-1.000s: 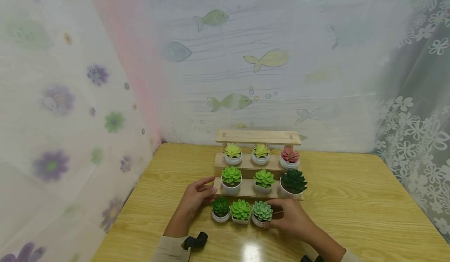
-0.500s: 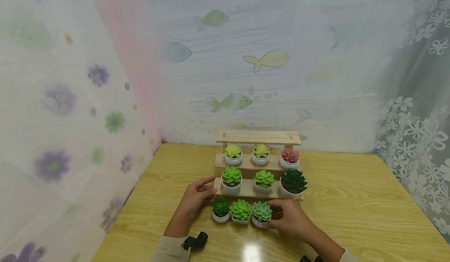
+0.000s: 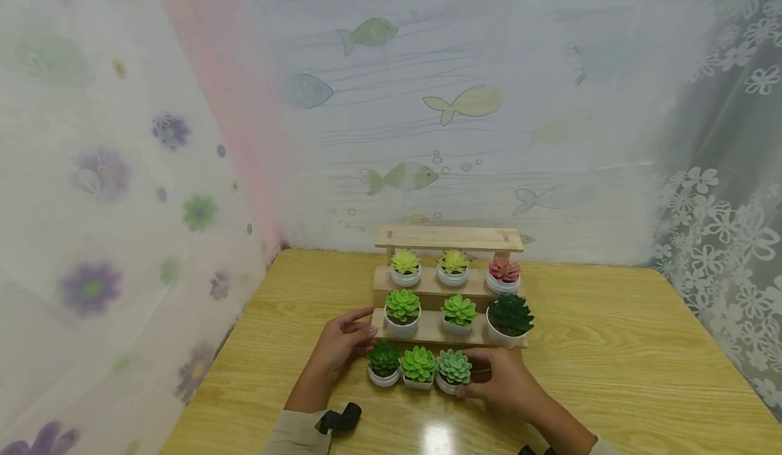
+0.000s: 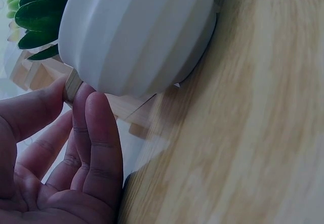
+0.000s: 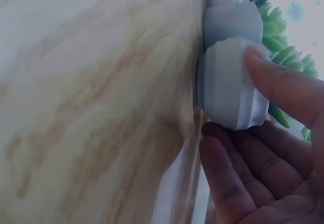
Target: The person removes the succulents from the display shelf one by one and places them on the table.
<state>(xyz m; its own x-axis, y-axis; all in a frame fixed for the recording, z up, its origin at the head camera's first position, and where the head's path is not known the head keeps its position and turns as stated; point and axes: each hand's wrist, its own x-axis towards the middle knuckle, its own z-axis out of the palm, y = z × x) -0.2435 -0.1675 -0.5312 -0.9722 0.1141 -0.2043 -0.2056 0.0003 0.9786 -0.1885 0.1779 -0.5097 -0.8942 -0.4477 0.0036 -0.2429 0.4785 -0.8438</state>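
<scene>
With the wooden stand's (image 3: pixel 449 238) middle as the dial and twelve toward the fish-printed sheet (image 3: pixel 379 136), a flowered sheet (image 3: pixel 122 244) hangs far left; the left hand (image 3: pixel 341 343) is at eight, thumb and fingers pinching the end of the stand's lower shelf (image 3: pixel 431 327); a dark green succulent (image 3: pixel 383 360) sits at seven on the table (image 3: pixel 611 346), with a leafy green plant (image 3: pixel 402 309) on the lower shelf behind it and a yellow-green plant (image 3: pixel 406 263) at ten, one step higher; at half past six comes a square-potted succulent (image 3: pixel 418 365); just beside it, at six, is the blue-green succulent (image 3: pixel 454 367), down at table level; a smaller green plant (image 3: pixel 458 311) holds the centre, another yellow plant (image 3: pixel 454 263) twelve; at five the right hand (image 3: pixel 504 380), well apart from the left, grips the blue-green succulent's pot, thumb on the near side, fingers beyond; a pink plant (image 3: pixel 503 271) is at two, a big dark plant (image 3: pixel 510 314) at four.
</scene>
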